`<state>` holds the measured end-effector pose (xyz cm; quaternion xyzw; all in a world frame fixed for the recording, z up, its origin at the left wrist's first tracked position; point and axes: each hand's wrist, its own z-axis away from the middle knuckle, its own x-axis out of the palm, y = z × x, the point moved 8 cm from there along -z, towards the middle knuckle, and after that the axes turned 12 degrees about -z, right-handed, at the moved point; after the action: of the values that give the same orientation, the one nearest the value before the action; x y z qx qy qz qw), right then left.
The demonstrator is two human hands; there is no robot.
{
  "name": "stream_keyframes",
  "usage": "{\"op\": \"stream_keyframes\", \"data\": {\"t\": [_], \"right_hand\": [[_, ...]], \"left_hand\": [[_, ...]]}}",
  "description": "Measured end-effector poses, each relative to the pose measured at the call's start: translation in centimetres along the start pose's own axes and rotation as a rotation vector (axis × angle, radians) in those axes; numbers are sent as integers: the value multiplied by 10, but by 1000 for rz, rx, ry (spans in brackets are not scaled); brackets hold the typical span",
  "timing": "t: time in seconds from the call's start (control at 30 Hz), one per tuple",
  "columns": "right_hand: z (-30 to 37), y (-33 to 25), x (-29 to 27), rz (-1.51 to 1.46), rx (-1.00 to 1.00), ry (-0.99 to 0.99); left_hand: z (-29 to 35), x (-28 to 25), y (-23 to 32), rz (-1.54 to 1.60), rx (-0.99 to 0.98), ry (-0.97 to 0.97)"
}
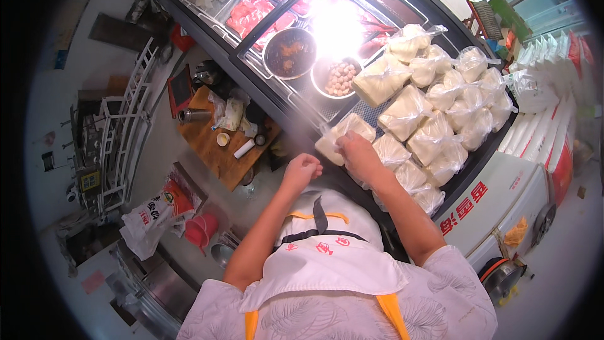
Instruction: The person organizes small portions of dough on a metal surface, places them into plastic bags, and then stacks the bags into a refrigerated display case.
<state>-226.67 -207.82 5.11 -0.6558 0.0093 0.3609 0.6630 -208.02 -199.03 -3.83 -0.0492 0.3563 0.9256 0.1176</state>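
My right hand [360,156] is closed on the top of a clear plastic bag [332,147] holding a pale cream, squarish slab. That bag lies at the near left edge of a group of similar tied bags [404,113] in the display case. My fingers cover part of it. To the left, over the near rim of the case, my left hand [304,169] is loosely curled, with nothing visible in it. It stays apart from the bag.
Inside the display case [248,66] are a dark sauce bowl [289,53], a bowl of small round pale pieces [340,78] and trays of red meat [250,14]. A wooden board [217,145] with small containers stands left. A white freezer [494,204] stands at the right.
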Motion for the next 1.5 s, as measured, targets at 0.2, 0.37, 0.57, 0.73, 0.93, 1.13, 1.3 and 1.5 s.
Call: {"op": "stream_keyframes", "data": {"t": [0.2, 0.37, 0.57, 0.73, 0.93, 1.13, 1.3, 1.5], "right_hand": [[-14, 22, -37, -125, 180, 214], [-48, 71, -142, -97, 498, 814], [-99, 99, -142, -1, 465, 935], [-91, 114, -133, -79, 228, 1034], [-71, 97, -125, -219, 189, 949], [-62, 92, -115, -297, 278, 796], [-61, 91, -110, -384, 201, 804], [-43, 114, -119, -616, 259, 878]], "left_hand": [[4, -10, -13, -11, -6, 61], [6, -15, -10, -80, 46, 119], [10, -17, -16, -160, 117, 122], [33, -31, 14, -185, 181, 219], [17, -39, 104, -380, 481, 377], [-40, 31, 231, -586, 844, 352], [-109, 69, 242, -675, 1071, 224], [-116, 69, 245, -660, 825, 79]]}}
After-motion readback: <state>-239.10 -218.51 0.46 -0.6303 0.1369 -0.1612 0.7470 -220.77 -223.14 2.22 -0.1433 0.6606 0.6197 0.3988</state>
